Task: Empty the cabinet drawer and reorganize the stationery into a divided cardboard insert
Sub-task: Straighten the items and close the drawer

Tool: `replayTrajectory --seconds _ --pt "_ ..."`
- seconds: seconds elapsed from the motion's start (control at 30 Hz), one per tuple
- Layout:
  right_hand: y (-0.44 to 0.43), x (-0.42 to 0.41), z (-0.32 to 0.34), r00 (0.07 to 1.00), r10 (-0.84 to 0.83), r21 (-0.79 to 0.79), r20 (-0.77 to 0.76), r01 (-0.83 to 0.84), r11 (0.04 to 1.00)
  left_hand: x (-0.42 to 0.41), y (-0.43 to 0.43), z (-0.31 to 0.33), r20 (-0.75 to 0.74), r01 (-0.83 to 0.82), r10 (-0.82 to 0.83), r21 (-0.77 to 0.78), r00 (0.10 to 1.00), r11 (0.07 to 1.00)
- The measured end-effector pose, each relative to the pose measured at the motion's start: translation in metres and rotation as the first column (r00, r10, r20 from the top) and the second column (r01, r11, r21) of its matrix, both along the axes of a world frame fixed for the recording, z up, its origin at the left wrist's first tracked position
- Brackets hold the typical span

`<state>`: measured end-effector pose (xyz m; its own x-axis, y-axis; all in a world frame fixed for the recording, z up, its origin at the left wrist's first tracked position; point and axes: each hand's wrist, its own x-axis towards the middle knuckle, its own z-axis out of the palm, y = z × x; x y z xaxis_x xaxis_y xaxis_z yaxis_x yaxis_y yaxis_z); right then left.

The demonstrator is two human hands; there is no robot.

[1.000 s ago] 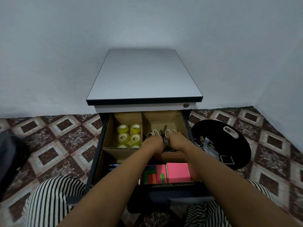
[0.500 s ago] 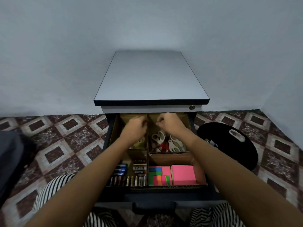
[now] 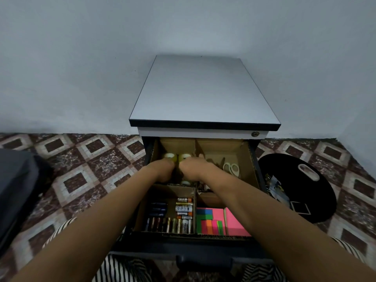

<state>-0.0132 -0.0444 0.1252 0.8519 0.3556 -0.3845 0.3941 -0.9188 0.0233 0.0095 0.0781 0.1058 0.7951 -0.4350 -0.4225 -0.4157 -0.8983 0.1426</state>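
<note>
A plain room corner, seemingly a home or small office: a lockable pedestal cabinet (image 3: 203, 90) stands against a bare pale wall (image 3: 81, 58) on a patterned tiled floor (image 3: 91, 159), its drawer (image 3: 193, 247) stocked with stationery.

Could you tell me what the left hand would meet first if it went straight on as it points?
Probably the yellowish roll of clear tape just beyond the left hand, though depth is unclear.
</note>
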Motion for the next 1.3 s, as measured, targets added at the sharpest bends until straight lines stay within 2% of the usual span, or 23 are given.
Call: replayTrajectory --seconds 0.23,0.37,0.43,0.53,0.67,0.77,0.87,0.97,1.1,1.23,1.3 --pt "0.003 -0.001 0.000 0.999 0.017 -0.096 -0.052 -0.022 0.995 0.002 0.000 -0.003 0.005 0.013 -0.013 -0.004 1.000 1.000" --pt "0.004 -0.001 -0.001 0.999 0.018 -0.088 -0.031 -0.020 0.996 0.002 0.000 -0.003 0.018 0.033 -0.032 -0.006 0.999 0.999" --pt "0.003 -0.002 0.000 1.000 0.010 -0.036 -0.010 -0.011 0.999 0.002 0.001 -0.003 0.021 0.038 -0.037 -0.011 0.999 0.999" --pt "-0.006 -0.005 0.002 0.999 -0.027 0.125 0.033 0.022 0.992 0.002 0.005 -0.001 0.073 0.028 -0.023 -0.070 0.997 0.997" --pt "-0.029 -0.022 0.011 0.988 -0.072 0.345 0.135 0.021 0.938 -0.013 0.014 0.016 0.138 -0.007 0.048 -0.280 0.989 0.960" --pt "-0.046 -0.047 0.017 0.972 -0.068 0.416 0.226 -0.033 0.909 -0.047 0.020 0.031 0.194 0.039 0.050 -0.431 0.980 0.901" --pt "-0.056 -0.080 0.018 0.977 -0.069 0.473 0.203 -0.037 0.880 -0.085 0.027 0.027 0.213 0.088 0.021 -0.491 0.977 0.867" --pt "-0.064 -0.117 0.013 0.991 -0.046 0.508 0.125 -0.024 0.861 -0.123 0.031 0.012 0.295 0.191 -0.061 -0.439 0.954 0.878" --pt "-0.075 -0.168 -0.005 0.997 -0.063 0.489 0.053 0.029 0.872 -0.164 0.038 -0.011 0.502 0.281 -0.082 -0.336 0.861 0.899" --pt "-0.081 -0.204 -0.025 0.977 -0.144 0.383 0.160 0.073 0.921 -0.183 0.049 -0.021 0.593 0.327 -0.093 -0.299 0.800 0.897" --pt "-0.082 -0.216 -0.034 0.936 -0.179 0.370 0.304 0.057 0.927 -0.185 0.052 -0.024 0.622 0.350 -0.118 -0.265 0.774 0.898"
